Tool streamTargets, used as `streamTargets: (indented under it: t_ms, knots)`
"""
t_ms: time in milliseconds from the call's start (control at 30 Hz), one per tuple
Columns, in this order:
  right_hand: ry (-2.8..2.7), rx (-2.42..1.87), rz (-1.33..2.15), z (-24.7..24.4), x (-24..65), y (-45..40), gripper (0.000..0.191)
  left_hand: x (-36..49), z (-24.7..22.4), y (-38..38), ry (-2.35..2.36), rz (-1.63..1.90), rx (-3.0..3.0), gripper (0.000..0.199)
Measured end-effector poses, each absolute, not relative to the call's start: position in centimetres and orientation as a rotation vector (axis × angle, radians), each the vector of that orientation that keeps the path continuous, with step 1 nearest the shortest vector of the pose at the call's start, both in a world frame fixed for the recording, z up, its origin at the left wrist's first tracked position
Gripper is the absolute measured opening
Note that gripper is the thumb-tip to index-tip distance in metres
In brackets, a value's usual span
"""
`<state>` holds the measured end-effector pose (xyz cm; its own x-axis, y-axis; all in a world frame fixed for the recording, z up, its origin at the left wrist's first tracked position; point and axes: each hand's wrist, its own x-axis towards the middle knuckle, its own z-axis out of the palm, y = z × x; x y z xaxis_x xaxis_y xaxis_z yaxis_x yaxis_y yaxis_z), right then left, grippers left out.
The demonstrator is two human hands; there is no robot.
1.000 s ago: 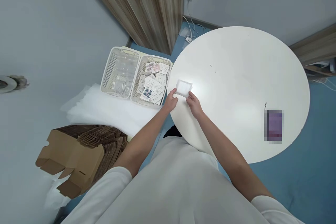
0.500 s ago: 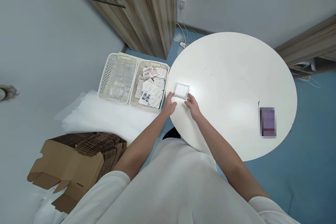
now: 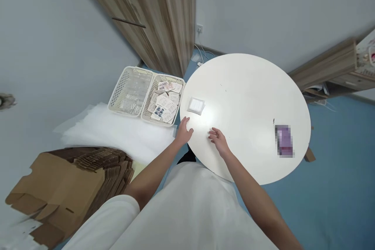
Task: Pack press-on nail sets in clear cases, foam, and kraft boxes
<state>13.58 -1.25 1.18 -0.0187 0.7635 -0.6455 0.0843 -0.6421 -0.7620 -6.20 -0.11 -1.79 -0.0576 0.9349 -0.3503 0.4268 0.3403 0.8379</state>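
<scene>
A small white, flat, wrapped packet (image 3: 196,106) lies on the round white table (image 3: 249,86), near its left edge. Below the packet, my left hand (image 3: 184,131) is over the table's edge with thumb and fingers apart and nothing in it. My right hand (image 3: 219,140) is above the table, lower right of the packet, its fingers spread and holding nothing. Neither hand touches the packet.
Left of the table are a basket of clear plastic pieces (image 3: 115,93) and a basket of printed cards (image 3: 164,103). White sheets (image 3: 117,131) and folded brown cardboard boxes (image 3: 67,181) lie below them. A blurred purple item (image 3: 285,140) is at the table's right.
Both hands have let go of the packet and drawn back toward my body, moving apart. The packet stays on the table. The camera view has shifted.
</scene>
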Motion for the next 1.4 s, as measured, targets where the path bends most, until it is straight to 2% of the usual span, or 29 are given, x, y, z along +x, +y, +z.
streamTargets:
  t_ms: [100, 233, 467, 633, 767, 900, 1100, 1267, 1400]
  knots:
    - [-0.953, -1.718, 1.707, 1.6, 14.6, -2.7, 0.040, -5.7, -0.7, -2.6, 1.646, 0.621, 1.250, 0.046]
    - [-1.083, -1.622, 1.742, 1.2, 14.7, -3.6, 0.036, -5.9, 1.0, -7.4, 1.672, 0.534, 1.274, 0.043]
    - [-1.408, -1.345, 1.940, 0.8, 10.6, -5.1, 0.033, -9.0, 3.9, -16.9, 1.790, 0.228, 1.169, 0.052]
    - [-1.764, -1.190, 1.912, 2.0, 5.3, -5.6, 0.038, -11.2, 5.2, -21.2, 1.937, 0.400, 1.063, 0.050]
    - [-2.191, -0.928, 1.826, 4.1, -0.3, -5.9, 0.037, -14.2, 7.1, -22.9, 2.111, 0.576, 1.196, 0.042]
    - [-2.558, -0.672, 1.619, 6.5, -7.3, -6.9, 0.036, -19.2, 9.0, -25.1, 2.332, 0.621, 1.293, 0.040]
    - [-2.891, -0.435, 0.971, 8.5, -18.3, -9.6, 0.046, -26.6, 9.6, -29.6, 2.627, 0.400, 1.149, 0.039]
    - [-3.035, -0.528, 0.536, 8.4, -23.7, -11.9, 0.036, -29.5, 8.1, -31.9, 2.660, 0.269, 1.036, 0.037]
    - [-3.147, -0.665, 0.342, 7.8, -25.5, -12.7, 0.030, -30.1, 6.8, -33.0, 2.618, 0.296, 0.998, 0.038]
